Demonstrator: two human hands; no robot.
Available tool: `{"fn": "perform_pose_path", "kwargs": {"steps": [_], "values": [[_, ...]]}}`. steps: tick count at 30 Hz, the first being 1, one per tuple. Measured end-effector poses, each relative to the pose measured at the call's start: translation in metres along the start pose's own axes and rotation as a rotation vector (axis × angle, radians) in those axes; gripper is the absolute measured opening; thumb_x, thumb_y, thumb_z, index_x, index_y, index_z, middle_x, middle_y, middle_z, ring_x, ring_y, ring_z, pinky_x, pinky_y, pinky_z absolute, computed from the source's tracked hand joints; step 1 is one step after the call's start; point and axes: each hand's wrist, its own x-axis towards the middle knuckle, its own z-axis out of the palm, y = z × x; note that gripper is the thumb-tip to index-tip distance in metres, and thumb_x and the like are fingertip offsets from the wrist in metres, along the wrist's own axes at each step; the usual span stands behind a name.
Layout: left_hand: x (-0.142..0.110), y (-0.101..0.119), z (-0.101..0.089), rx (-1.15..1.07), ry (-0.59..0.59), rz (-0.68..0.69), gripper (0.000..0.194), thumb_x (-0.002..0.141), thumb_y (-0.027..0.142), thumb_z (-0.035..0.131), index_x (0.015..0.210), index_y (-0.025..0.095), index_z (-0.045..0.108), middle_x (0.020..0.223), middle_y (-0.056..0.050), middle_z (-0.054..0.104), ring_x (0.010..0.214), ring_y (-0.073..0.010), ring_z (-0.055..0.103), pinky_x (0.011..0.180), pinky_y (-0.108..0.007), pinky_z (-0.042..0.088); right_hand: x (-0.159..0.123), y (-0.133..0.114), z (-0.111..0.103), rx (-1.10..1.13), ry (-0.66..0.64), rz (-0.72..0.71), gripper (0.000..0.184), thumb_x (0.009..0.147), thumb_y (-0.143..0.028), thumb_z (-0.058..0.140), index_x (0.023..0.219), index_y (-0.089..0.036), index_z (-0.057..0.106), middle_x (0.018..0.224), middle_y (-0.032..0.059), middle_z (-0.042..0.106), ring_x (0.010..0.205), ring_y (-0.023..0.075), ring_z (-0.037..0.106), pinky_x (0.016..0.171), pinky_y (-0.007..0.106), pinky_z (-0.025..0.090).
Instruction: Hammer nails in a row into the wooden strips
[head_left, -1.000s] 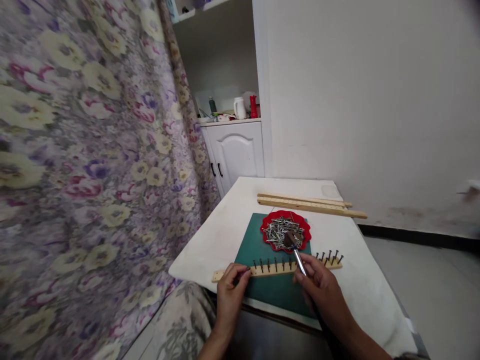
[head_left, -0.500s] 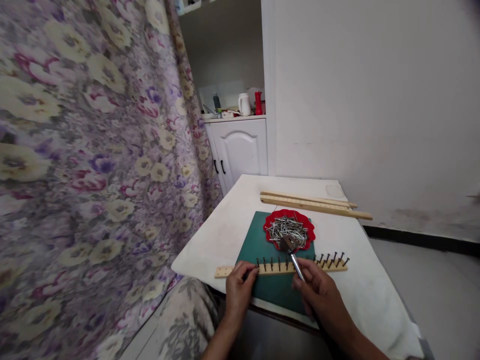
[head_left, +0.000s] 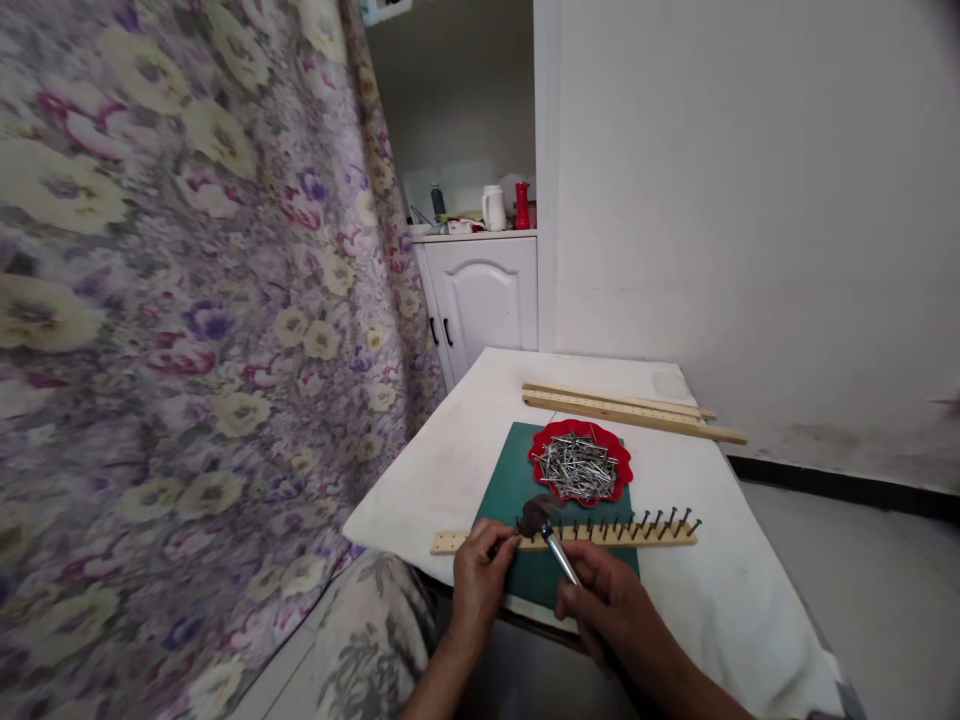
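Note:
My right hand (head_left: 611, 605) is wrapped round a hammer (head_left: 561, 555) with a shiny metal shaft. Its dark head hovers over the wooden strip (head_left: 446, 543), close to my left fingertips. Thumb and forefinger of my left hand (head_left: 480, 570) are pinched at the strip, around a small nail (head_left: 517, 525) that they partly hide. Several dark nails (head_left: 660, 522) stand in the strip to the right, some of them leaning. Past the strip, a red scalloped dish (head_left: 627, 468) holds a heap of loose silvery nails (head_left: 577, 465).
A green mat (head_left: 499, 480) lies under the dish and strip on a white-covered table (head_left: 420, 480). Two more wooden strips (head_left: 615, 408) rest at the far side. A floral curtain (head_left: 225, 350) hangs on the left; a white cabinet (head_left: 484, 300) stands behind.
The hammer has swung left and down from in front of the dish to beside my left fingertips. My left hand stays at the strip. The view has shifted slightly.

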Motion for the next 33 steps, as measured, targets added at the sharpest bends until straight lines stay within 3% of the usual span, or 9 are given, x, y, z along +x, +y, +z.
{"fn": "perform_pose_path", "kwargs": {"steps": [6, 20, 27, 33], "values": [[-0.001, -0.005, 0.002, -0.006, 0.014, -0.011, 0.017, 0.08, 0.027, 0.055, 0.067, 0.018, 0.062, 0.071, -0.001, 0.058, 0.07, -0.0151, 0.055, 0.065, -0.023, 0.042, 0.006, 0.003, 0.01, -0.073, -0.008, 0.003, 0.034, 0.081, -0.032, 0.054, 0.112, -0.019, 0.05, 0.071, -0.003, 0.065, 0.027, 0.0018, 0.041, 0.026, 0.012, 0.026], [-0.001, -0.002, 0.001, -0.001, -0.005, -0.026, 0.015, 0.079, 0.025, 0.054, 0.07, 0.019, 0.064, 0.074, -0.001, 0.059, 0.071, -0.0153, 0.056, 0.065, -0.023, 0.042, 0.01, 0.011, 0.012, -0.177, -0.001, 0.02, 0.034, 0.078, -0.033, 0.054, 0.108, -0.02, 0.051, 0.066, -0.0055, 0.061, 0.023, 0.0021, 0.036, 0.025, 0.014, 0.022], [0.0, -0.002, 0.0, 0.012, 0.008, -0.007, 0.015, 0.078, 0.021, 0.053, 0.066, 0.018, 0.062, 0.068, 0.0, 0.056, 0.067, -0.0142, 0.055, 0.061, -0.021, 0.041, 0.006, 0.005, 0.015, -0.189, -0.028, 0.023, 0.027, 0.078, -0.024, 0.051, 0.105, -0.018, 0.054, 0.068, -0.0045, 0.062, 0.027, 0.0017, 0.039, 0.027, 0.013, 0.026], [0.002, -0.003, -0.004, 0.029, -0.038, 0.023, 0.015, 0.081, 0.026, 0.053, 0.075, 0.018, 0.065, 0.078, -0.003, 0.061, 0.077, -0.017, 0.059, 0.07, -0.025, 0.045, 0.001, 0.004, 0.008, -0.104, 0.003, 0.023, 0.029, 0.08, -0.03, 0.054, 0.107, -0.018, 0.051, 0.068, -0.0048, 0.062, 0.025, 0.0008, 0.037, 0.026, 0.012, 0.024]]}}
